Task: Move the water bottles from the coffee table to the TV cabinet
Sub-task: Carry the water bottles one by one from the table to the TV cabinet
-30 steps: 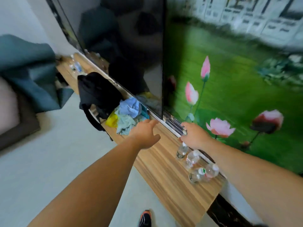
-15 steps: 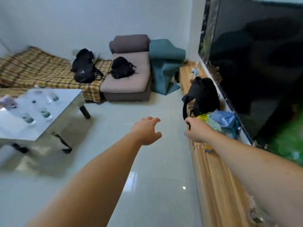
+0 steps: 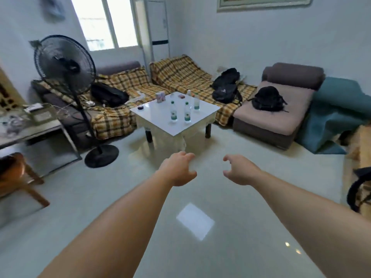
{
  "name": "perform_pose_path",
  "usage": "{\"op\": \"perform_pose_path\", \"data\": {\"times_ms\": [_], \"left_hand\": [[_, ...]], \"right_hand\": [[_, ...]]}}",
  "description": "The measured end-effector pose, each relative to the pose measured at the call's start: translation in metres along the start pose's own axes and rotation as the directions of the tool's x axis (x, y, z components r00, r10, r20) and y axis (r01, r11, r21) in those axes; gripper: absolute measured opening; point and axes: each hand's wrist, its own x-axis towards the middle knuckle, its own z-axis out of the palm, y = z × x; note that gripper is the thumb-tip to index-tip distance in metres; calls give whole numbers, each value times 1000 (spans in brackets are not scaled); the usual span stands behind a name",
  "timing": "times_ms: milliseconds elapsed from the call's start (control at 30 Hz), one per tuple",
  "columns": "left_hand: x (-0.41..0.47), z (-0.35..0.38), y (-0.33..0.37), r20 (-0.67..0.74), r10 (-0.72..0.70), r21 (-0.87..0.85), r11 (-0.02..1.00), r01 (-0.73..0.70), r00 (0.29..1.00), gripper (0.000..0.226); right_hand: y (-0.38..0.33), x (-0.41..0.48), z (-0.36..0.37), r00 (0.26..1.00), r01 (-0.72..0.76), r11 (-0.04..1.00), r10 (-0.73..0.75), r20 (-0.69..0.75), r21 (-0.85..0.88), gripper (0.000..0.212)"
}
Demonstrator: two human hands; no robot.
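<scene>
The white coffee table (image 3: 160, 119) stands in the middle of the room ahead of me. On it stand three clear water bottles with green labels: one (image 3: 173, 112) at the left, one (image 3: 187, 112) beside it, one (image 3: 197, 101) further back. A fourth bottle (image 3: 189, 92) shows dimly at the table's far edge. My left hand (image 3: 176, 169) and my right hand (image 3: 240, 171) reach forward over the floor, well short of the table, fingers loosely curled and holding nothing. The wooden TV cabinet (image 3: 364, 149) shows only at the right edge.
A black standing fan (image 3: 66, 63) stands left of the table. Plaid-covered sofas (image 3: 180, 77) with black backpacks (image 3: 226, 85) lie behind it, and a brown chaise (image 3: 279, 117) at the right. A pink box (image 3: 160, 97) and small items sit on the table. Glossy floor lies between.
My view has swung from the TV cabinet round to the coffee table. My right hand has let go of the bottle on the cabinet, and both hands now hang empty in front.
</scene>
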Motion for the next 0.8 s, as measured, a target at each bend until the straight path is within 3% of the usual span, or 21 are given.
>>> {"op": "perform_pose_path", "data": {"times_ms": [133, 300, 533, 800], "left_hand": [[-44, -28, -107, -29, -176, -58, 983, 174, 984, 59], [-65, -41, -198, -40, -308, -97, 948, 303, 951, 61], [-19, -23, -262, -18, -356, -130, 927, 351, 934, 60], [134, -54, -333, 7, -384, -130, 915, 381, 923, 60]], "right_hand": [[-118, 28, 24, 987, 160, 987, -160, -4, -26, 51], [-206, 70, 42, 963, 268, 960, -268, 11, -84, 50], [-261, 156, 79, 950, 308, 949, -304, 67, -68, 49], [-288, 319, 65, 954, 297, 954, -296, 38, -28, 49]]}}
